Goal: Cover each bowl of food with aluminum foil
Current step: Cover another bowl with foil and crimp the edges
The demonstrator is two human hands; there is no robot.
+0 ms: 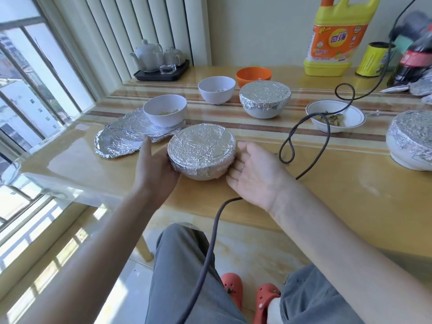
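Nearest the table's edge: a foil-covered bowl, cradled between two hands. To finish this one well — press the foil skirt down snugly all round the rim, smoothing any lifted flap against the bowl's side, without denting the taut top.

Left hand against the bowl's left side, palm turned inward, fingers mostly hidden behind and under the bowl, thumb up along the foil edge; looks wrapped round the bowl rather than splayed. Right hand on the right side, palm up and fingers fairly straight, tips tucked at the foil's lower edge — cupping, not pinching. Both forearms reaching forward from the lap, a dark cable trailing between them.

Just behind on the left, a crumpled foil sheet lying flat on the table, with an uncovered white bowl standing on its far edge — probably next in line. Farther back, another open white bowl, an orange bowl and a second foil-covered bowl. To the right, a shallow dish with food left bare, and a third wrapped bowl at the frame's edge. Roughly half done, by the look of it.
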